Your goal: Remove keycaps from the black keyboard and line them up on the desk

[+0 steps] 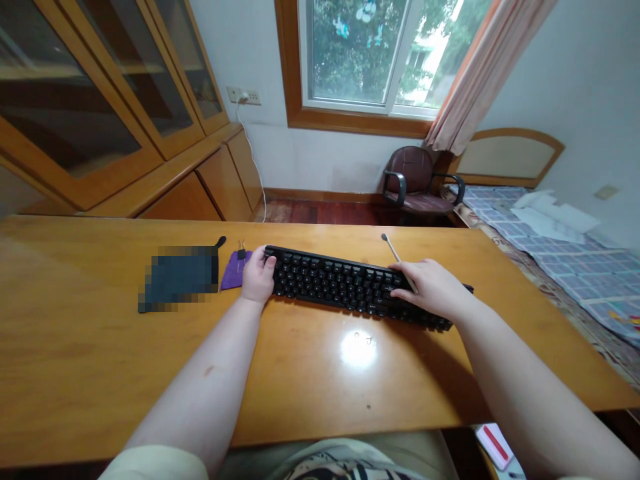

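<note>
A black keyboard (325, 277) slants across the desk in front of me, its keys facing up and its near edge casting a shadow. My left hand (259, 275) is closed around its left end, with the thumb on top. Over the keyboard's right part, my right hand (433, 287) pinches a thin pale stick with a dark tip (392, 247). The tip points away from me, past the far edge of the keyboard. Some right-hand keys are hidden under that hand. Just left of my left hand lies a purple drawstring pouch (234, 272).
A blurred-out dark item (183, 273) with a black tab lies on the left of the wooden desk (80, 347). Beyond the desk are a glass-door cabinet (125, 80), an armchair (413, 177) and a bed (560, 247). A pink-and-white box (495, 445) sits below the near edge.
</note>
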A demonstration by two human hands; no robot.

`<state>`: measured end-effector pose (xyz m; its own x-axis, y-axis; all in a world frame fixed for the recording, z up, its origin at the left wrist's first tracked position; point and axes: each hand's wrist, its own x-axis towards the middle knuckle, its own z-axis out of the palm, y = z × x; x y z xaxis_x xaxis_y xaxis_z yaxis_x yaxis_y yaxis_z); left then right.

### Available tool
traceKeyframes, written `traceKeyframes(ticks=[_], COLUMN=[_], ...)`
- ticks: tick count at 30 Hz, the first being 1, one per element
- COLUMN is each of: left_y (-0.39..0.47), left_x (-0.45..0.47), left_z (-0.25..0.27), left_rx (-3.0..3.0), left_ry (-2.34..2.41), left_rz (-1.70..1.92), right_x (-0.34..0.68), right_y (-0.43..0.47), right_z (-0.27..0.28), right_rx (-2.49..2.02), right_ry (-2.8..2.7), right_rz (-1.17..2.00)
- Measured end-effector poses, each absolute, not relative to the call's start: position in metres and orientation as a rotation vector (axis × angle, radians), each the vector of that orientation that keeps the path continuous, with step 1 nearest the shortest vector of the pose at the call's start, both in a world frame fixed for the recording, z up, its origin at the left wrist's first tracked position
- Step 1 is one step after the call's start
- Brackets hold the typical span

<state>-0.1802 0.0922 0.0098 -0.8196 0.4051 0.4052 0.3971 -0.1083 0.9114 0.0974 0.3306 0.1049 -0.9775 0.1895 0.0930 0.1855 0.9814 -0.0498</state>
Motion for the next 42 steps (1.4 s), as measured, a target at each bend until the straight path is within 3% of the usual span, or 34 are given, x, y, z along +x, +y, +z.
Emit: traceKeyframes(ticks=[7,12,16,18,21,25,30,35,42], left_y=[0.081,0.092,0.113,0.121,0.123,0.115,0.102,0.106,0.105], left_x=[-0.184,-0.174,-0.128,-0.099,-0.069,-0.067,-0.082,-0.08,-0.077], left_z=[0.013,0.022,0.019,0.017,0.016,0.018,0.021,0.028,0.018], left_rx=[0.873,0.731,0.675,0.765,0.814,0.61,0.45,0.448,0.472], left_ry=[2.25,2.341,1.744,1.424,1.182,1.119,1.032,0.807,0.61], left_rz=[2.218,2.342,2.16,1.92,1.946,2.058,1.871,1.804,1.625], right_x=[0.099,0.094,0.078,0.069,0.058,0.05,0.06,0.086,0.077], right_y=[0.313,0.293,0.269,0.25,0.215,0.17,0.146,0.187,0.242], right_z=[0.108,0.105,0.102,0.1,0.098,0.09,0.084,0.114,0.151], right_rx=[-0.311,-0.453,-0.597,-0.613,-0.592,-0.552,-0.293,0.049,-0.126], right_ry=[-3.001,-2.729,-2.508,-2.467,-2.483,-2.527,-2.567,-2.425,-2.042], right_rz=[0.039,-0.184,-0.225,-0.14,0.035,0.211,0.42,0.511,0.426])
